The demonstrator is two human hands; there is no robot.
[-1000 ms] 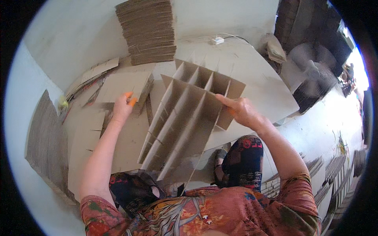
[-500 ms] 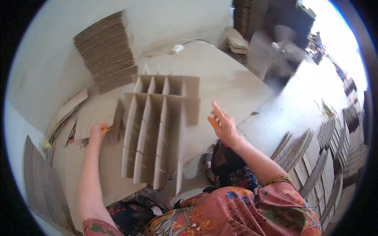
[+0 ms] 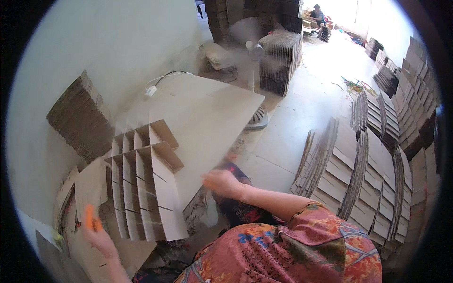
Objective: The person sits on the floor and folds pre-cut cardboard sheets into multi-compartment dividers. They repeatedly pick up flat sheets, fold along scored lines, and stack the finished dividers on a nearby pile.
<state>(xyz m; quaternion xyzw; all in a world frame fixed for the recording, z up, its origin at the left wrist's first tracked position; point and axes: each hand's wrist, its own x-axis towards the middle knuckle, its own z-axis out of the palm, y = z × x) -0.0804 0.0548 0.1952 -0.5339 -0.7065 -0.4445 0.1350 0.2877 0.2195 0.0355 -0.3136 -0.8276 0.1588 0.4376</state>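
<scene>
A cardboard divider grid, made of slotted strips crossed into several cells, stands on the pale worktable in front of me. Just left of its near end is my left hand, with orange covers on its fingers. Those fingers stretch out, apart from the grid, and hold nothing I can see. To the right of the grid, past the table edge, hangs my right hand, not touching the grid. Its fingers are smeared by motion, so I cannot tell whether they are closed. Flat cut cardboard pieces lie beyond my left hand.
The worktable carries a white power socket with a cable. Against the wall leans a cardboard stack. A fan stands behind the table. Rows of cardboard sheets cover the floor at right. Another person sits far back.
The view has swung right, so the grid appears farther left and shows more of its right side. My right hand has come down toward my body; the left fingers have straightened.
</scene>
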